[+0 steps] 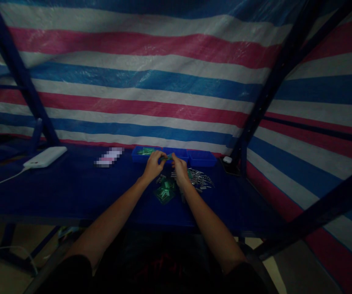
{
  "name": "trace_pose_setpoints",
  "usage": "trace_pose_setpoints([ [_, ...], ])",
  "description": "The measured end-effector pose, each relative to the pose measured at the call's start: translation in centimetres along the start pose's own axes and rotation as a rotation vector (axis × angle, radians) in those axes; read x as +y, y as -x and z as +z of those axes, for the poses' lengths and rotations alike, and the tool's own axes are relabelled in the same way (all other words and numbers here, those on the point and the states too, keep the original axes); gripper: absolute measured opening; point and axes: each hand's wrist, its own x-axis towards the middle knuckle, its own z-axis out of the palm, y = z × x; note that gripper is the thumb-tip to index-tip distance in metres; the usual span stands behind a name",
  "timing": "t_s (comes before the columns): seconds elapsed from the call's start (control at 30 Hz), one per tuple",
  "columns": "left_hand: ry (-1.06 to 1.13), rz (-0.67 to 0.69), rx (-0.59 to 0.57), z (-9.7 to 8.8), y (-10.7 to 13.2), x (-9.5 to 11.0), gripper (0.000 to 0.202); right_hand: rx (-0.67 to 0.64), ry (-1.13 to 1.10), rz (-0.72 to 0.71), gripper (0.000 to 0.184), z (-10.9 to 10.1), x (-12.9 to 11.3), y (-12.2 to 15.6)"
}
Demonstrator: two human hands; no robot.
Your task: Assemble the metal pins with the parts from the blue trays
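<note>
My left hand (154, 164) and my right hand (179, 165) are raised close together in front of the blue bins, fingers pinched. Between their fingertips is a small greenish piece (169, 156), possibly a little plastic bag; it is too small and dark to be sure. Below the hands lies a green plastic bag (164, 192) with small metal parts on or in it. To its right, partly hidden by my right wrist, is a loose pile of thin metal pins (200, 178) and short cylinders. Green bags or pieces (146, 151) fill part of the left blue bin (136, 158).
Two more blue bins, the middle bin (182, 153) and the right bin (202, 159), stand beside the left one. A white power bank (45, 157) with a cable, a blurred-out item (110, 157) and a white earbud case (227, 159) lie on the blue table (71, 192). Striped sheeting hangs behind.
</note>
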Motion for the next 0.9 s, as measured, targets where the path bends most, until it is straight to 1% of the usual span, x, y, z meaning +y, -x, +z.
trace_pose_setpoints([
  [0.07,-0.046,0.092,-0.073,0.0,0.1,0.4,0.01,0.007,-0.093,0.074,0.038,-0.1,0.0,-0.2],
  [0.1,-0.065,0.112,-0.103,0.1,0.2,0.5,0.012,0.019,-0.116,0.063,0.035,-0.2,0.0,-0.2],
  [0.17,-0.109,0.099,-0.131,0.2,0.4,0.7,0.013,0.041,-0.155,0.014,0.027,-0.3,0.1,-0.3],
  [0.23,-0.157,0.045,-0.12,0.3,0.4,0.8,0.014,0.065,-0.193,-0.001,0.024,-0.3,0.2,-0.4],
  [0.3,-0.179,-0.03,-0.065,0.3,0.4,0.8,0.015,0.07,-0.228,0.017,0.024,-0.4,0.2,-0.6],
  [0.37,-0.129,-0.118,-0.017,0.3,0.3,0.6,0.022,0.068,-0.245,0.039,0.026,-0.5,0.2,-0.6],
  [0.43,0.008,-0.247,-0.003,0.3,0.1,0.3,0.036,0.056,-0.231,0.039,0.029,-0.5,0.1,-0.6],
  [0.53,0.272,-0.508,0.01,0.3,-0.3,-0.2,0.055,0.03,-0.148,-0.014,0.03,-0.4,0.2,-0.4],
  [0.6,0.414,-0.641,0.033,0.3,-0.5,-0.4,0.058,0.018,-0.075,-0.056,0.03,-0.2,0.4,-0.3],
  [0.63,0.467,-0.677,0.042,0.2,-0.6,-0.3,0.056,0.013,-0.036,-0.082,0.031,-0.2,0.5,-0.2],
  [0.7,0.516,-0.696,0.043,0.1,-0.7,-0.2,0.047,0.005,0.031,-0.142,0.033,-0.1,0.7,-0.2],
  [0.77,0.509,-0.658,0.032,0.1,-0.7,-0.2,0.035,-0.01,0.075,-0.192,0.037,-0.1,0.9,-0.2],
  [0.83,0.475,-0.576,0.034,0.1,-0.6,-0.2,0.025,-0.026,0.105,-0.209,0.039,-0.2,1.1,-0.3],
  [0.9,0.389,-0.464,0.061,0.0,-0.5,-0.2,0.017,-0.015,0.133,-0.196,0.035,-0.2,1.2,-0.4],
])
